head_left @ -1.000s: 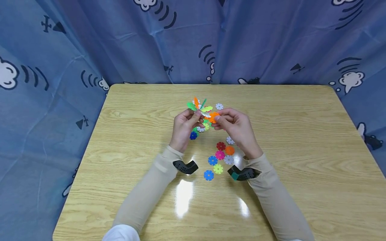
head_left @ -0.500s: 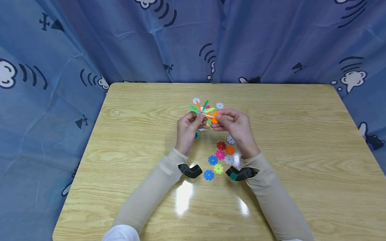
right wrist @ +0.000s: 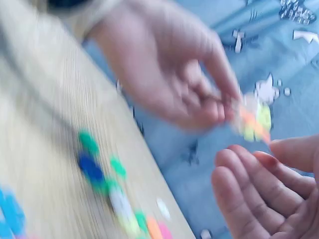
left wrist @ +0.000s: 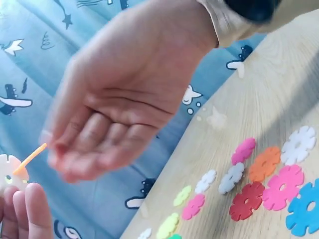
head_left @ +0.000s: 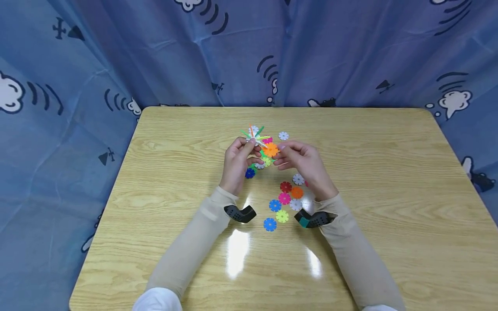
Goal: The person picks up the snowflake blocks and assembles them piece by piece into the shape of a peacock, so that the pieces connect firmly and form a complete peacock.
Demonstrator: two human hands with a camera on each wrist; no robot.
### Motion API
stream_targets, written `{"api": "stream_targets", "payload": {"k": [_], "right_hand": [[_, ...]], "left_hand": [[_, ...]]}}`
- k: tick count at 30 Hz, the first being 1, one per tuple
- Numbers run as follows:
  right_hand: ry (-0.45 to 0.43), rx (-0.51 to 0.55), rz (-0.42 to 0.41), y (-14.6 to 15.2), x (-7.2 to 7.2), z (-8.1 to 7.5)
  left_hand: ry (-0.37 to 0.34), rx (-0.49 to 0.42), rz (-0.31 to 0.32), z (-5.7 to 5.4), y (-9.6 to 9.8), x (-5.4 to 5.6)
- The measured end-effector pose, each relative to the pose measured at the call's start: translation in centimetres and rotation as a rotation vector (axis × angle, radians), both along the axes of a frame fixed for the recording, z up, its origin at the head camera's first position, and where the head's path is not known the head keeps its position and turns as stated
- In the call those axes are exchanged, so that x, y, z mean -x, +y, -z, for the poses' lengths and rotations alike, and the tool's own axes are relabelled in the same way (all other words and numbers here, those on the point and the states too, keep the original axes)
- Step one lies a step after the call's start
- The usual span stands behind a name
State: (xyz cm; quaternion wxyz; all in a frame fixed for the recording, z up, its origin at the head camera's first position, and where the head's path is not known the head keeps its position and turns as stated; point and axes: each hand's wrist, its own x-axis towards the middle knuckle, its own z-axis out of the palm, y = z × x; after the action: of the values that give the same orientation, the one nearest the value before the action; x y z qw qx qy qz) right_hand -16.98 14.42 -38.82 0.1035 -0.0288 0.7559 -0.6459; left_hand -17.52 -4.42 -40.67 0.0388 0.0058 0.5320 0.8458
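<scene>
I have the raised orange disc [head_left: 271, 149] above the desk between the hands, its edge against a joined cluster of notched discs [head_left: 257, 138]. Just left of it, the left hand [head_left: 238, 163] keeps its grip pinched on the cluster's white middle. Just right of it, the right hand [head_left: 305, 163] has its fingertips at the rim; I cannot tell whether that grip pinches.

Around and below the raised orange disc lies a pile of loose discs [head_left: 266, 162], which the left fingers and the cluster partly block from my view. The right wrist covers part of a pink disc [head_left: 307, 184] to its near right.

The desk [head_left: 389, 194] is pale wood grain, with glare on the wearer's side of the raised disc; a blue printed curtain [head_left: 233, 52] hangs beyond it.

On that near side I count nine loose ones: two blue, two pink, two white, one red, one orange and one yellow. Beyond it lie two white discs [head_left: 283, 136]; near left, one dark blue disc [head_left: 250, 173].
</scene>
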Motion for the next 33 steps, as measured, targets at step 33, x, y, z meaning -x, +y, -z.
{"api": "stream_targets", "payload": {"k": [33], "right_hand": [[-0.013, -0.474, -0.020, 2.7, 1.8, 2.1]], "left_hand": [[-0.027, 0.069, 0.097, 0.7, 0.1, 0.0]]}}
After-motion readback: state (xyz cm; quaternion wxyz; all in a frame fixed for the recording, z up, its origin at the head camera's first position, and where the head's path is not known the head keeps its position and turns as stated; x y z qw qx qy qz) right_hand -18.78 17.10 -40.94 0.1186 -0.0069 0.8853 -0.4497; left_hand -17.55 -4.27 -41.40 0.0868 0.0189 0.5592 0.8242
